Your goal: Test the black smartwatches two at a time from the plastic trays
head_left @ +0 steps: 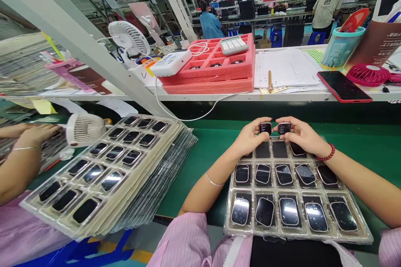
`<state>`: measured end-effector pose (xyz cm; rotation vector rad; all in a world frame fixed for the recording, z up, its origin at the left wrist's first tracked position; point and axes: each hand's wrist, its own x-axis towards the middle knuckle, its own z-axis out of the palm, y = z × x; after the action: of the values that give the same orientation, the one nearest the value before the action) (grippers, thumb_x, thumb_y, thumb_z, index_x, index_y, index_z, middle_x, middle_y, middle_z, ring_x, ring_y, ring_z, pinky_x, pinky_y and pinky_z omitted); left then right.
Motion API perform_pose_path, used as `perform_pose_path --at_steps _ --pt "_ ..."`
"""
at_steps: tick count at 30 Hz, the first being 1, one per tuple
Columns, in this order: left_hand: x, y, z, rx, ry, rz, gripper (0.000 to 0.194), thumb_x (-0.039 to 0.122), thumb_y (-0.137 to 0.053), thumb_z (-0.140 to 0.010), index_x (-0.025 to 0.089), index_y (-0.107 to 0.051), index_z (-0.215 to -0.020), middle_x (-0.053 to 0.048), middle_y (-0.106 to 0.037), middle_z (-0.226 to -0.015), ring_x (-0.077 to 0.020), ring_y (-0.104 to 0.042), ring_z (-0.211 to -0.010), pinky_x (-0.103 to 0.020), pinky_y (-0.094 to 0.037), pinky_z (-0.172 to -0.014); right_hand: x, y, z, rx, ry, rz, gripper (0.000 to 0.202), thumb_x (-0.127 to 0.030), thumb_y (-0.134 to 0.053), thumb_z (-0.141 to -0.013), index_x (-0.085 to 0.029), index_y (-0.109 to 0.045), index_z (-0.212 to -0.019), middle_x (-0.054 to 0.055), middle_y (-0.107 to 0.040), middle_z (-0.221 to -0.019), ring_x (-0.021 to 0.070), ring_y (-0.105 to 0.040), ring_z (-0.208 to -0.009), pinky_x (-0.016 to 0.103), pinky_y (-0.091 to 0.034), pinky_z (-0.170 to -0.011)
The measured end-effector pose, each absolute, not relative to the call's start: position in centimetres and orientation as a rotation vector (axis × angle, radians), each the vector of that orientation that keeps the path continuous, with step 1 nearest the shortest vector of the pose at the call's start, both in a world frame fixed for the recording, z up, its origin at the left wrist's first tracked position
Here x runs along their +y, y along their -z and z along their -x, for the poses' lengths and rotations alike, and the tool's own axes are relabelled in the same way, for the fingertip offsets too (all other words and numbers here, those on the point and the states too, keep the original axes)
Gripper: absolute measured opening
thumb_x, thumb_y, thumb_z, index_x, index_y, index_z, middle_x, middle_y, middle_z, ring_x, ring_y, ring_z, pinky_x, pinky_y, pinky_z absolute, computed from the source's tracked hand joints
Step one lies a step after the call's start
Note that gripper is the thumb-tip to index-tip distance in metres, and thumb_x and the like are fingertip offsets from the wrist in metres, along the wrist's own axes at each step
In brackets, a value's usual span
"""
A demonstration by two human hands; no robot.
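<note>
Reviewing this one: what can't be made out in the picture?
All in the head view:
Text on the held watches: too small to read.
Back row of the tray: partly covered by the left hand and right hand.
Co-worker's arms: cut off by the left edge.
Writing on the papers: too small.

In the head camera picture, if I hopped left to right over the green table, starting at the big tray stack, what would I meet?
Tray stack, silver bangle, left hand holding a watch-like piece, right hand holding another watch-like piece, red bead bracelet.
</note>
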<state>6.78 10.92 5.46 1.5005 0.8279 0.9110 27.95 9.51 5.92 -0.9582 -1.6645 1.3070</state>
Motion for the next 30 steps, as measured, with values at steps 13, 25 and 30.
perform_pose_path --at_steps 13,25,30 --pt "10.5 -5.9 -7.1 0.827 -0.892 -1.413 0.024 0.013 -0.054 -0.079 0.011 -0.062 -0.101 -0.004 -0.065 -0.077 -0.0086 -0.060 -0.058 -0.015 -0.043 -0.050 9.4 -5.7 -28.2 -1.738 -1.325 1.052 0.032 -0.041 -0.055 -0.090 -0.017 -0.060 -0.111 0.007 -0.067 -0.094 0.0133 -0.063 -0.066 0.024 -0.053 -0.058" --pt "10.8 -5.9 -7.3 0.830 -0.906 -1.360 0.021 0.008 -0.051 -0.081 0.012 -0.063 -0.097 -0.003 -0.062 -0.074 -0.0110 -0.059 -0.063 -0.020 -0.050 -0.057 10.9 -3.9 -29.0 -1.762 -1.285 1.099 0.036 -0.052 -0.057 -0.088 -0.026 -0.064 -0.112 0.013 -0.067 -0.108 0.0194 -0.064 -0.069 0.031 -0.058 -0.060" --pt "11.1 -5.6 -7.0 0.837 -0.904 -1.399 0.022 0.016 -0.056 -0.080 0.013 -0.064 -0.100 -0.004 -0.065 -0.079 -0.0106 -0.060 -0.064 -0.020 -0.051 -0.059 10.5 -4.6 -28.1 -1.755 -1.257 1.044 0.031 -0.043 -0.054 -0.091 -0.020 -0.061 -0.112 0.008 -0.067 -0.097 0.0161 -0.064 -0.068 0.028 -0.056 -0.059"
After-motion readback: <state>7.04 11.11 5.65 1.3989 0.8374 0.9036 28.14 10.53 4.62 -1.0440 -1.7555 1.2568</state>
